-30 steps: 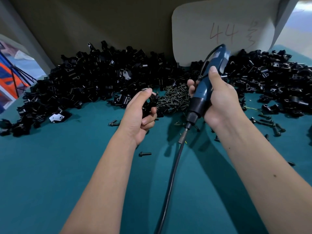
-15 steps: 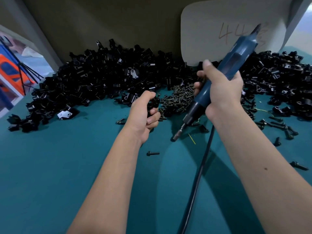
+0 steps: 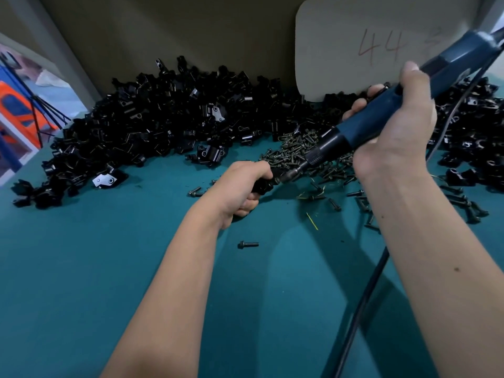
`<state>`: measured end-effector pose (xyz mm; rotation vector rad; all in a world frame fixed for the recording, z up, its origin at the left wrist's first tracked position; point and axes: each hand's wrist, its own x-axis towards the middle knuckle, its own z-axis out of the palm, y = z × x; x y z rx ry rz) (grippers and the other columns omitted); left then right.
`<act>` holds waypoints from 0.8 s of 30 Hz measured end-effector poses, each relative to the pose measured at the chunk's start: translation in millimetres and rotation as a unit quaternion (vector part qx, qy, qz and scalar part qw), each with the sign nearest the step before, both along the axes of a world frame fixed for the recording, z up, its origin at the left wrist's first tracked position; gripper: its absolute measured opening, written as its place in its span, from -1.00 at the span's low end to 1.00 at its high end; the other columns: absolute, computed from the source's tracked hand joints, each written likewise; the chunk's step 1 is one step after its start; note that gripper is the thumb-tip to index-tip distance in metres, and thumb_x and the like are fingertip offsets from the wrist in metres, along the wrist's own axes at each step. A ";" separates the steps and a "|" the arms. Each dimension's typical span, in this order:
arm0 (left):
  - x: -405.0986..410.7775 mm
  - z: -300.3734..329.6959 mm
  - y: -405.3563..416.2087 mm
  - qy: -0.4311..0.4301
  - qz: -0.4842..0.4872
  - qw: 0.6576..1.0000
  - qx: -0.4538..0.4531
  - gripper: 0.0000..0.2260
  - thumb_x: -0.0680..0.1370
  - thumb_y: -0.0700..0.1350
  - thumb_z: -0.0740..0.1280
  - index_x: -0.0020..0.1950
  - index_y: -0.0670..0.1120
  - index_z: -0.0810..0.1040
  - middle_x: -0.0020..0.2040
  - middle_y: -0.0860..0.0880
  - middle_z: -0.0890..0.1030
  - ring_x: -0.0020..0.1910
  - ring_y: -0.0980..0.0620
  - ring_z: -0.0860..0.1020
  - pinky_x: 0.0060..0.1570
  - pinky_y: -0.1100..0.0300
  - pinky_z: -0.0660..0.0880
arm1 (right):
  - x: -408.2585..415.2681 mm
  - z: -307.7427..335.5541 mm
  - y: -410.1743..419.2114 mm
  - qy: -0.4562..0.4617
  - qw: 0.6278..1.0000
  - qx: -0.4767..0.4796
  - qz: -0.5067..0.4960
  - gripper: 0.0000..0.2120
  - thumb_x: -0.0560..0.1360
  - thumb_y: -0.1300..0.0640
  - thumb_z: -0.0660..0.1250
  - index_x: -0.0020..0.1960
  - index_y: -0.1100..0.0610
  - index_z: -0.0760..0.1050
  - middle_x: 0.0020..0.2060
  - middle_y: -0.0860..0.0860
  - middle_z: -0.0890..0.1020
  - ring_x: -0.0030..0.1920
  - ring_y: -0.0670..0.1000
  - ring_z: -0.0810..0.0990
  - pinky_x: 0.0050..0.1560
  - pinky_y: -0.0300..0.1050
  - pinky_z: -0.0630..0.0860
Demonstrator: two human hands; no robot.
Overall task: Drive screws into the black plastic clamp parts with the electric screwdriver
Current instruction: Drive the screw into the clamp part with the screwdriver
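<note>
My left hand (image 3: 240,186) grips a black plastic clamp part (image 3: 263,184) low over the teal table, the part mostly hidden by my fingers. My right hand (image 3: 395,124) holds the blue electric screwdriver (image 3: 381,107) tilted down to the left. Its bit tip (image 3: 283,175) meets the clamp part at my left hand. A heap of dark screws (image 3: 300,151) lies just behind both hands. A big pile of black clamp parts (image 3: 169,115) runs along the back wall.
More clamp parts (image 3: 474,126) are heaped at the right. Loose screws (image 3: 362,200) are scattered under my right forearm, and one screw (image 3: 248,244) lies alone near my left wrist. The screwdriver's black cable (image 3: 360,309) trails toward me. A card marked 44 (image 3: 376,45) leans on the wall.
My right hand swung the screwdriver from nearly upright to a leftward tilt and brought its bit onto the clamp part. My left hand lowered the part toward the table.
</note>
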<state>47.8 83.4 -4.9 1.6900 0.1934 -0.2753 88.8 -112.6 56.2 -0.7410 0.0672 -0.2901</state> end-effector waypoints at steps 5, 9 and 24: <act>1.7 -1.5 0.0 0.001 -0.011 1.000 0.007 -0.81 0.39 0.01 0.30 -0.23 -0.01 0.31 -0.46 0.03 0.27 -0.57 0.09 0.14 -0.54 0.34 0.03 | -1.1 1.0 0.1 -0.002 1.000 0.008 -0.009 -0.75 0.63 0.06 0.36 0.19 0.14 0.36 -0.23 0.06 0.53 -0.33 0.04 0.50 -0.20 -0.02 0.50; 0.6 -1.9 1.4 0.000 -0.021 1.000 0.002 -0.82 0.40 0.00 0.31 -0.28 0.01 0.33 -0.45 0.03 0.26 -0.56 0.10 0.15 -0.56 0.34 0.04 | -2.8 0.0 3.2 -0.015 1.000 -0.019 -0.018 -0.82 0.64 0.08 0.34 0.16 0.10 0.38 -0.25 0.04 0.53 -0.32 0.03 0.51 -0.17 0.02 0.51; -0.8 8.2 2.8 0.124 -0.116 0.979 -0.109 -0.67 0.59 0.02 0.21 -0.36 -0.02 0.28 -0.45 0.04 0.22 -0.63 0.20 0.12 -0.64 0.39 0.03 | -7.1 0.7 -1.9 -0.053 0.999 -0.003 0.012 -0.72 0.65 0.08 0.35 0.25 0.16 0.34 -0.26 0.06 0.54 -0.35 0.04 0.51 -0.22 -0.04 0.52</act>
